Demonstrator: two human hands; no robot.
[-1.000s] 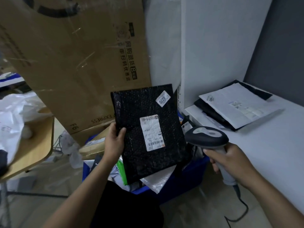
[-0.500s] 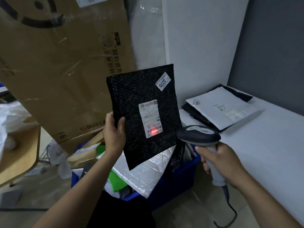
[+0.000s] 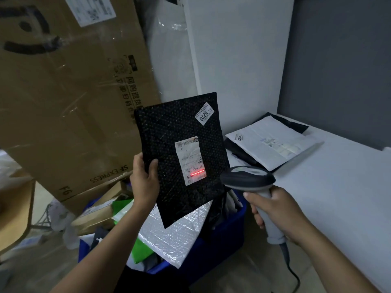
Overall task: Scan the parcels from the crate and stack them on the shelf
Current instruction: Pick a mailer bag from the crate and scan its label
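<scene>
- Parcels' backdrop: one large brown taped cardboard box point(image 3: 63, 98) leans behind everything. It's not part of the job.
- One white flat shelf point(image 3: 338, 197) on your right. Two parcels are stacked at its back corner, white plastic mailer point(image 3: 273, 142) on top of a black flat mailer point(image 3: 296, 125).
- One blue plastic crate point(image 3: 224, 240) below your hands, crammed. I can pick out a silver bubble mailer point(image 3: 175, 235) and a green bag point(image 3: 141, 250); the rest is too jumbled to count.
- One black bubble-wrap mailer parcel point(image 3: 165, 140), held upright above the crate, label face toward you. Looks light, thin and floppy, film probably slick. Pinch a side edge and support it underneath when laying it on the stack.
- Left hand point(image 3: 145, 182) grips its left edge, thumb on the front, fingers behind.
- Right hand point(image 3: 277, 216) is wrapped round the handle of the one grey handheld scanner point(image 3: 247, 178), just beside the parcel's lower right.
- Two stickers on the parcel: white shipping label point(image 3: 190, 153) with a red scan line point(image 3: 197, 172) across its barcode, and a small white "5270" tag point(image 3: 204, 116) top right.
</scene>
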